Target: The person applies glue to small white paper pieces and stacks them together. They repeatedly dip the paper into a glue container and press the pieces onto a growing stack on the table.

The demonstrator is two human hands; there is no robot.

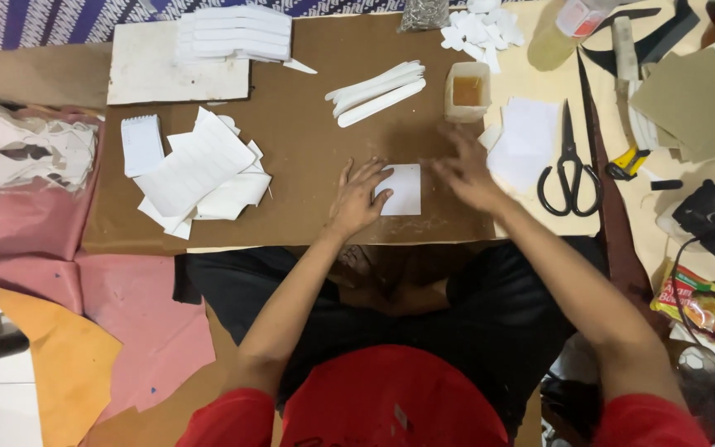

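Pressing down at the centre of the frame, the left hand [357, 197] lies flat with fingers spread, pinning the left edge of a small white square sheet [403, 189] to the brown board [308, 149]. The right hand [463, 174] is blurred just right of the sheet, fingers loosely spread, holding nothing as far as can be told. That sheet looks thin, light and bendy, likely to slide; best lifted by an edge or corner. Scissors [570, 170] lie further right.

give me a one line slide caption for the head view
Left hand presses a small white square sheet on the brown board; blurred right hand hovers beside it, black scissors nearby.
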